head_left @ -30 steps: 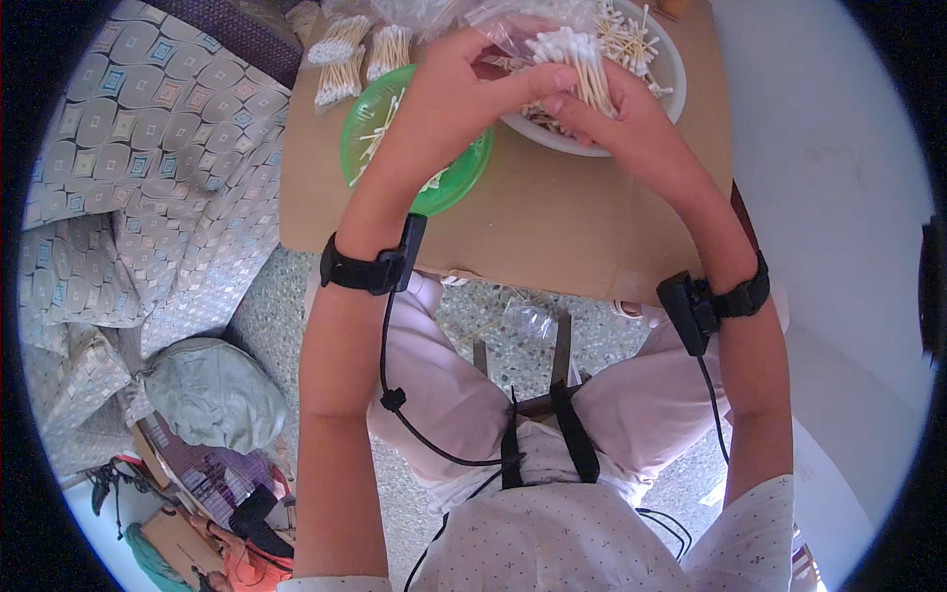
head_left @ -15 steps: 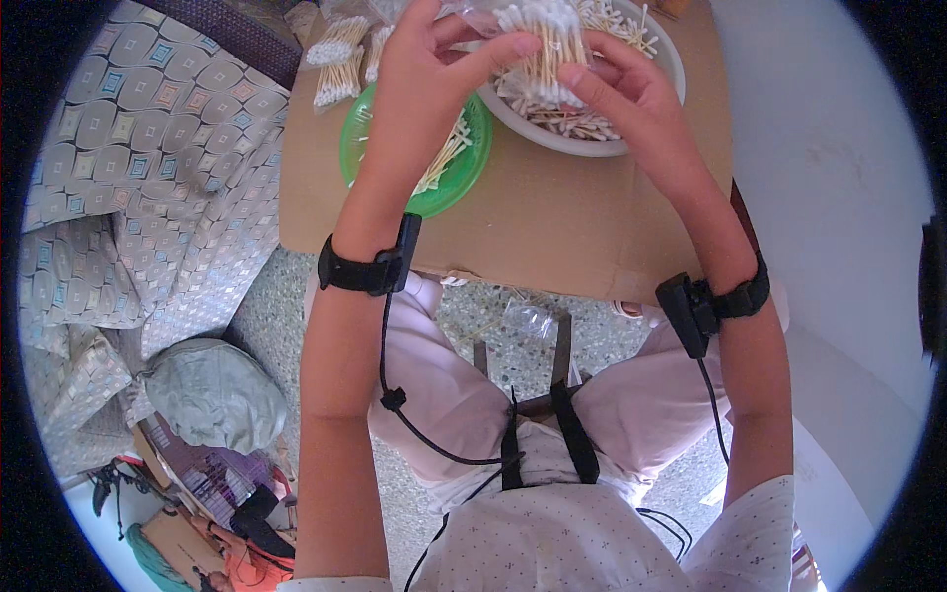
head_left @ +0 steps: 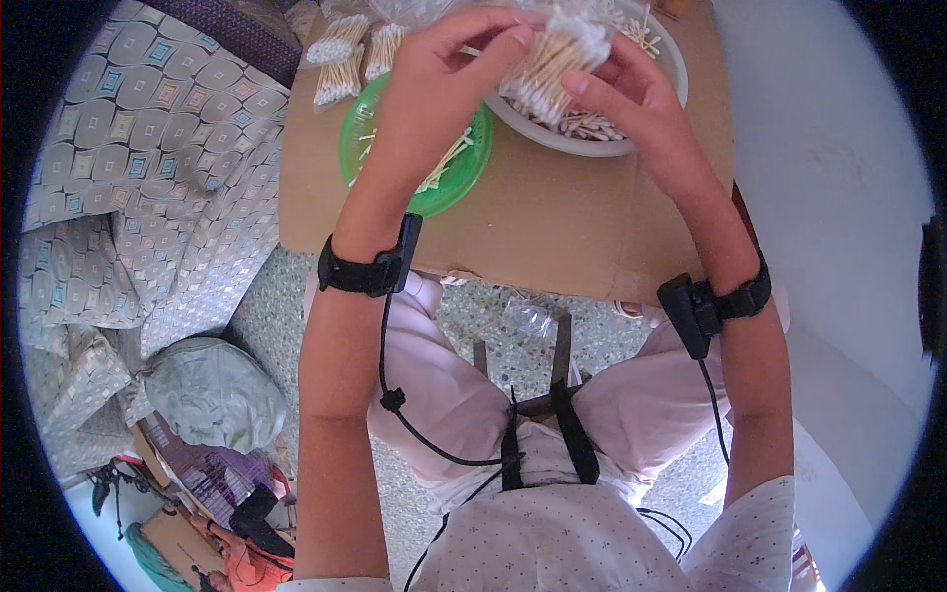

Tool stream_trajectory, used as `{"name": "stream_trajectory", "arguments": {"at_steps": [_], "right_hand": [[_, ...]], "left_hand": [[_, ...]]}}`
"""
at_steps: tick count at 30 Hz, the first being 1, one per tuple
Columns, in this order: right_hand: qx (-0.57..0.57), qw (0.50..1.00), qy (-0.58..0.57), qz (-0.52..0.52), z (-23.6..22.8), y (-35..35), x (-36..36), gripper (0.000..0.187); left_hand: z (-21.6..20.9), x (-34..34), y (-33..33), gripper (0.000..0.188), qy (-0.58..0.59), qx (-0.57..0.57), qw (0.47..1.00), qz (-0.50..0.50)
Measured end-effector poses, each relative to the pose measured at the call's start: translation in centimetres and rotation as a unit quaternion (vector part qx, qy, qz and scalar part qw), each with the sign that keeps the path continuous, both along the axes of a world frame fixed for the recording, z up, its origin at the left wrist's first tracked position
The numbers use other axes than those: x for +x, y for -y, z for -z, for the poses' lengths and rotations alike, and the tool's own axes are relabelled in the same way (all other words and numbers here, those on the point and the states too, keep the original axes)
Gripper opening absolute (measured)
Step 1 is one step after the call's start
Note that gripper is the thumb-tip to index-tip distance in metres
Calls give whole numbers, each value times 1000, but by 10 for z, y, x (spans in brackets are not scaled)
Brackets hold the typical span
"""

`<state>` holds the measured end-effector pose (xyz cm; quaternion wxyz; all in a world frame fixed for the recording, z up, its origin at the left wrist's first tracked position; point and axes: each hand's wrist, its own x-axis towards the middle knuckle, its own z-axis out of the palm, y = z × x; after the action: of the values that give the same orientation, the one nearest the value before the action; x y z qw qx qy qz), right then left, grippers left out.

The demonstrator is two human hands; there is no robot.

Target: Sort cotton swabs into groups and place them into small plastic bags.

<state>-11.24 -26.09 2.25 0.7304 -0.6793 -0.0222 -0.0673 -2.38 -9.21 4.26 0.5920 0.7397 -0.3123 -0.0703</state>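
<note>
A clear bag of cotton swabs (head_left: pixel 555 69) is held up between my two hands, tilted, with its swab tips toward me and away. My left hand (head_left: pixel 464 59) pinches its left edge with thumb and fingers. On the other side my right hand (head_left: pixel 631 94) grips it, thumb in front and fingers partly hidden behind. Beneath the bag stands a white bowl (head_left: pixel 602 148) filled with loose swabs. A green basket (head_left: pixel 480 163) with a few swabs sits below my left wrist, partly covered by my forearm.
Several bagged swab bundles (head_left: pixel 338 77) lie at the table's far left, near clear plastic bags (head_left: pixel 419 12). Cardboard (head_left: pixel 552 217) covers the tabletop. A patterned cloth (head_left: pixel 148 148) hangs at left, and a white wall (head_left: pixel 829 148) rises at right.
The bag of swabs has turned from nearly upright to a slant, its top leaning right. My left fingers have shifted along its edge; my forearms have hardly moved.
</note>
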Motion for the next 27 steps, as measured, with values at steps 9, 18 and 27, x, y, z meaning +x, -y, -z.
{"name": "stream_trajectory", "arguments": {"at_steps": [9,18,27], "right_hand": [[0,999,-28,47,8,12,3,45],[20,994,-64,85,8,14,6,43],[198,975,-53,85,-5,19,6,52]], "left_hand": [[-1,-4,3,22,-43,1,999,14],[-3,-6,6,27,-25,-6,999,20],[-28,-23,15,52,-149,-30,986,75]]}}
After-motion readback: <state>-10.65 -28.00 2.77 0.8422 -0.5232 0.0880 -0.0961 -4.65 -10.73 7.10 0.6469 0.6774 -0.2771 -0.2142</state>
